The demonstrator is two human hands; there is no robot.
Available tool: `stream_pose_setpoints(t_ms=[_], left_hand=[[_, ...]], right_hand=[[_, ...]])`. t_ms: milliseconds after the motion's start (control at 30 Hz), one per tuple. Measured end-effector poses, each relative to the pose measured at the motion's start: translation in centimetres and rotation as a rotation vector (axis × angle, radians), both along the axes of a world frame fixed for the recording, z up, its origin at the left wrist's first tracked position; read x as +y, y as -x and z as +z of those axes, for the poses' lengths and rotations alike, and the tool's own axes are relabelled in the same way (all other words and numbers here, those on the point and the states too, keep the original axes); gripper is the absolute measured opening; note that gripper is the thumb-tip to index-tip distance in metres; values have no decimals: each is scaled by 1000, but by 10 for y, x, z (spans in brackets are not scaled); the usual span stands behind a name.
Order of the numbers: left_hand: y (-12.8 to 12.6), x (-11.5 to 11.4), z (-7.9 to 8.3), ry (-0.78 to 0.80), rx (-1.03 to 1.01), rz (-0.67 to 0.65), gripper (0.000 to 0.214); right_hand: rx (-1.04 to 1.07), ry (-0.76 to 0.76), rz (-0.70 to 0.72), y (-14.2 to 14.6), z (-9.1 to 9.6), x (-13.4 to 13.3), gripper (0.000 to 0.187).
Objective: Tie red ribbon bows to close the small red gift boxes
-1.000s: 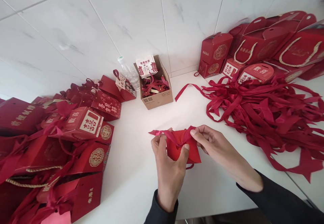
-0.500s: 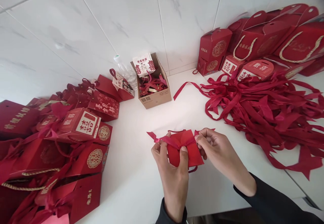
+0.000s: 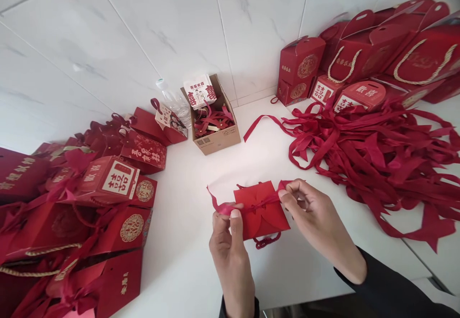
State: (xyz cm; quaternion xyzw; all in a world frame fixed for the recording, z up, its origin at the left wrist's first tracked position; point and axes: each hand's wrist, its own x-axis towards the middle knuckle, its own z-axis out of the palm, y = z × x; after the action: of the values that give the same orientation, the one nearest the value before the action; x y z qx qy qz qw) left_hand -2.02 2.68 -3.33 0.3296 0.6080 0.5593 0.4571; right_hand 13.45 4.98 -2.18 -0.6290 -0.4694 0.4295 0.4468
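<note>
A small red gift box (image 3: 264, 222) with petal-like folded flaps on top sits between my hands at the front of the table. Across its top runs a dark pink ribbon (image 3: 264, 202), crossed at the middle of the flaps. My left hand (image 3: 232, 246) pinches one side of the ribbon between thumb and fingers at the box's left edge, its loose tail curling up to the left. At the upper right edge, my right hand (image 3: 305, 207) pinches the ribbon's other side. A dark red twisted cord handle (image 3: 268, 241) pokes out below the box.
Finished-looking red boxes (image 3: 111, 179) are stacked at the left. A brown carton (image 3: 217, 138) holding cards and ribbon pieces stands near the tiled wall, beside clear plastic (image 3: 176, 102). On the right lies a heap of red ribbons (image 3: 381, 150), with red handled boxes (image 3: 377, 49) behind.
My left hand has moved off the box's middle to its left edge and now grips the ribbon there. The ribbon is drawn straighter across the top, and the flaps show more.
</note>
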Motion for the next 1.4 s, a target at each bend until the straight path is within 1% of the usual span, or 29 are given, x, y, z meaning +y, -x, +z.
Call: stream_pose_setpoints(t_ms=[67, 133, 233, 300, 333, 400, 500, 567, 633, 667, 767, 900, 1067, 1133, 1233, 1300, 1367, 1400], left_hand=[[2, 4, 9, -77, 69, 1, 29], [4, 12, 20, -129, 110, -50, 30], [7, 27, 34, -117, 146, -250, 32], [8, 34, 40, -98, 179, -354, 33], [9, 37, 42, -100, 205, -369, 33], [8, 40, 45, -105, 291, -352, 30], [9, 39, 47, -116, 486, -322, 22], [9, 37, 49, -167, 609, -374, 19], [11, 35, 52, -229, 688, -422, 22], [12, 35, 53, -240, 703, -425, 21], [19, 34, 53, -205, 679, -412, 17], [27, 39, 47, -226, 633, -447, 11], [26, 45, 37, -237, 394, -547, 6], [23, 47, 34, -222, 361, -525, 10], [22, 48, 29, -183, 352, -407, 22], [23, 48, 27, -160, 321, -329, 24], [25, 46, 25, -156, 300, -262, 28], [26, 46, 24, -164, 305, -238, 30]], right_hand=[[-23, -48, -5, 0, 6, 1, 28], [-28, -110, 17, -1, 12, 4, 21], [-35, -190, 93, -2, 20, 12, 10], [-83, -203, 168, -4, 24, 18, 11], [-124, -205, 203, -5, 26, 19, 13], [-223, -226, 250, -6, 29, 21, 15], [-349, -343, 308, -6, 33, 21, 22], [-388, -419, 395, -5, 35, 21, 29], [-397, -441, 455, -4, 36, 22, 27], [-396, -436, 456, -4, 36, 22, 24], [-401, -433, 395, -4, 36, 23, 15], [-398, -464, 393, -7, 38, 23, 12], [-408, -448, 387, -7, 40, 22, 14], [-406, -429, 372, -6, 39, 22, 13], [-430, -381, 290, -8, 36, 23, 22], [-449, -366, 264, -11, 32, 23, 20], [-494, -398, 254, -15, 30, 22, 15], [-534, -433, 239, -17, 29, 22, 15]])
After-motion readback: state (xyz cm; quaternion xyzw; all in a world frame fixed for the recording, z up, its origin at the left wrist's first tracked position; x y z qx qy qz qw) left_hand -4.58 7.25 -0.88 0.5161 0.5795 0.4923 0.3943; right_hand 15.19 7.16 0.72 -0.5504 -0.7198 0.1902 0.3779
